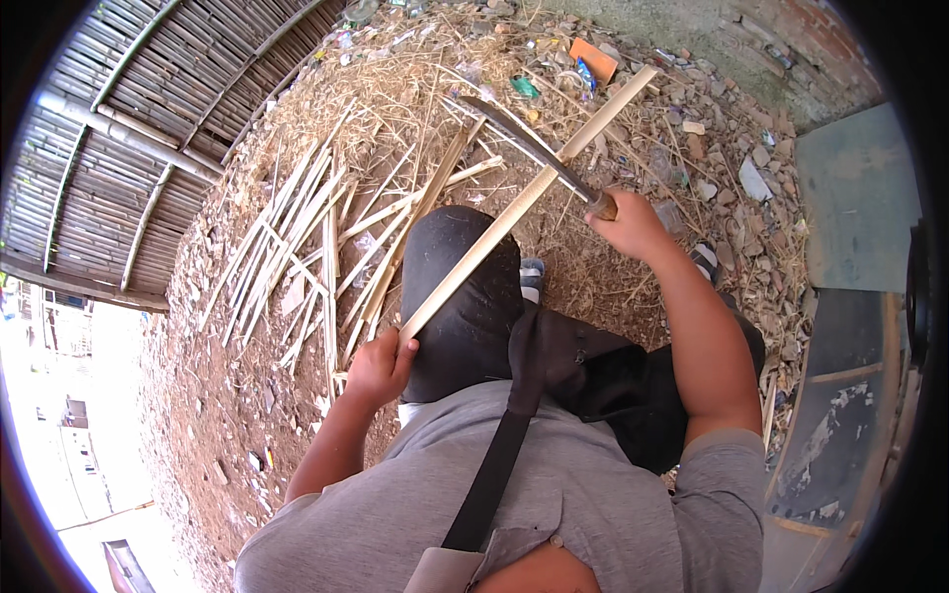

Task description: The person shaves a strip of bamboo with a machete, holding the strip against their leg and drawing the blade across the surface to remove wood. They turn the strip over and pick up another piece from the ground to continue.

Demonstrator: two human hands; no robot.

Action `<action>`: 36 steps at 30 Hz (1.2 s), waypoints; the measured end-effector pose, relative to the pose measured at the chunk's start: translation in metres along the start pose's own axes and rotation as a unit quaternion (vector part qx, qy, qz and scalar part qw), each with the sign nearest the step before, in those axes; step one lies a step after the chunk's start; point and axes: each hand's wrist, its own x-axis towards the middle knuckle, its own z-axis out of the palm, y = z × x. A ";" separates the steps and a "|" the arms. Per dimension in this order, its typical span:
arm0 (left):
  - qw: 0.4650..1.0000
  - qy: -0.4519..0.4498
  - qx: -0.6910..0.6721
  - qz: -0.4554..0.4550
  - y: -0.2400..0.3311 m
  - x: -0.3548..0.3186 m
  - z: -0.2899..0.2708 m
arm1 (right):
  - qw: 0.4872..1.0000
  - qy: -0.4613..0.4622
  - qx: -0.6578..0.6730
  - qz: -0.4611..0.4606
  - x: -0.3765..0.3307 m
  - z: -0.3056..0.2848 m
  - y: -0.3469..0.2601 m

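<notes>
My left hand (380, 370) is closed round the near end of a long, flat, pale bamboo strip (481, 247). The strip slants up and away to the right, passing over my dark-trousered left knee (445, 267). In my right hand (633, 229) is the wooden handle of a long knife (539, 148) with a dark, slightly curved blade. Its blade points to the far left and crosses over the strip beyond the knee. Whether the edge touches the strip, I cannot tell.
A loose pile of split bamboo strips (287, 247) lies on the ground to the left. Dry shavings and litter (395, 128) cover the far ground. A bamboo-slat wall (129, 128) stands at far left, a brick wall (811, 49) at far right, panels (855, 198) along the right.
</notes>
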 end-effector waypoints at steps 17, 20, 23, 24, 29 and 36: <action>0.999 0.005 0.032 -0.012 -0.029 -0.012 0.008 | 0.974 0.040 -0.217 -0.061 0.001 -0.020 0.003; 0.998 0.002 0.053 -0.014 -0.025 -0.016 0.007 | 0.971 0.099 -0.193 -0.100 -0.001 -0.017 -0.008; 0.999 0.014 0.036 -0.010 -0.031 -0.022 0.013 | 0.995 -0.003 -0.103 -0.010 -0.004 -0.010 -0.017; 0.999 0.013 0.031 -0.010 -0.026 -0.017 0.010 | 0.998 -0.042 -0.037 -0.008 -0.002 -0.009 -0.012; 0.998 0.010 0.056 -0.021 -0.020 -0.017 0.010 | 0.999 -0.006 0.037 -0.008 -0.010 0.002 -0.014; 0.996 0.006 0.083 -0.035 -0.019 -0.026 0.009 | 0.980 -0.007 -0.096 -0.176 -0.022 0.007 -0.061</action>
